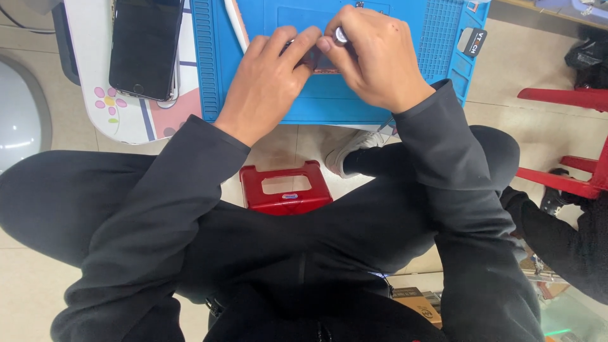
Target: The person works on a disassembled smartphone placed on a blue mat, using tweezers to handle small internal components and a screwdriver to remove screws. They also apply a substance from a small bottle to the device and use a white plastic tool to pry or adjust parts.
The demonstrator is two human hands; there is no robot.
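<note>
My left hand (269, 79) rests on a blue work mat (329, 95), its fingers pressing down on a small dark flat part (315, 60) that is mostly hidden beneath both hands. My right hand (373, 54) is closed around a thin tool with a silver round end (341, 35), held over that same part. Both arms wear dark sleeves. What the part is I cannot make out.
A black phone (144, 47) lies on a white tray with flower prints (120, 107) left of the mat. A white stylus (235, 25) lies on the mat's upper left. A red stool (286, 188) stands below the table; red chair legs (563, 95) at right.
</note>
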